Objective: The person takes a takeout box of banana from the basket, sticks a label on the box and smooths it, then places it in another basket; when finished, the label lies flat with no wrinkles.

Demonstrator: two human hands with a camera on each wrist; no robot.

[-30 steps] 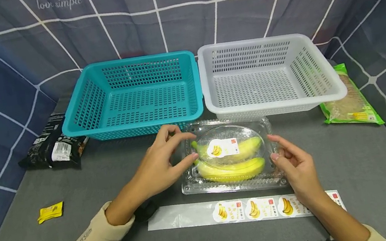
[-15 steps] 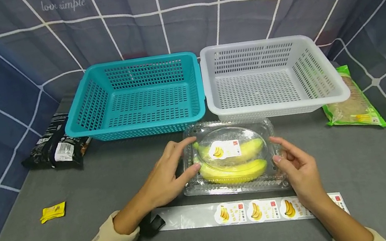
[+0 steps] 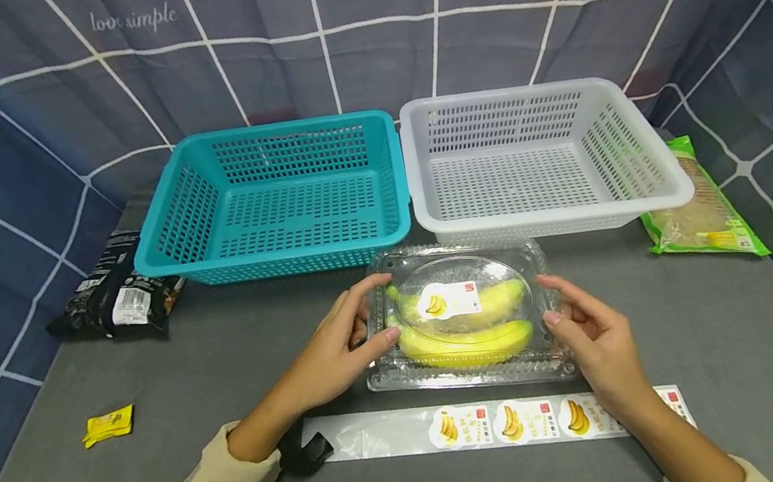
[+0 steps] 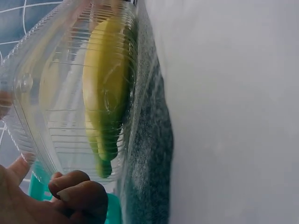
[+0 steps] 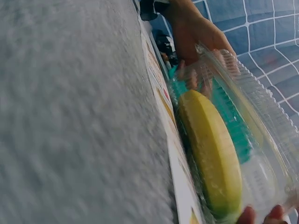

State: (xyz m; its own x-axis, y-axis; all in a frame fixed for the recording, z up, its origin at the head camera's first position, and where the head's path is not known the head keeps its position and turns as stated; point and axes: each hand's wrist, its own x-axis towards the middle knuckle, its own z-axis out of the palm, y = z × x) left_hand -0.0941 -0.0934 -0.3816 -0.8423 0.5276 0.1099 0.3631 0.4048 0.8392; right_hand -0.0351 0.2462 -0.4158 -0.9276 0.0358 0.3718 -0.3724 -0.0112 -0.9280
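Note:
A lidded clear plastic fruit box (image 3: 470, 375) sits in front of the baskets, with bananas (image 3: 467, 346) inside and a white banana label (image 3: 447, 300) on its lid. My left hand (image 3: 333, 359) grips the box's left side, thumb and index finger at the lid's edge. In the left wrist view, other fingers (image 4: 79, 191) curl beside a box corner. Thumb and index finger of my right hand (image 3: 600, 342) hold the opposite side. Below the box lies a strip of banana stickers (image 3: 510, 422), partly covered by my right wrist.
A teal basket (image 3: 277, 267) and a white basket (image 3: 558, 222) stand side by side behind the box. A black packet (image 3: 114, 292) lies at the left, a green-edged bag (image 3: 704, 212) at the right. Near the left edge is a small yellow packet (image 3: 108, 425).
My left hand has lowered slightly, its index finger straightening along the box's edge. The right hand and box stay nearly in place; the view has shifted slightly.

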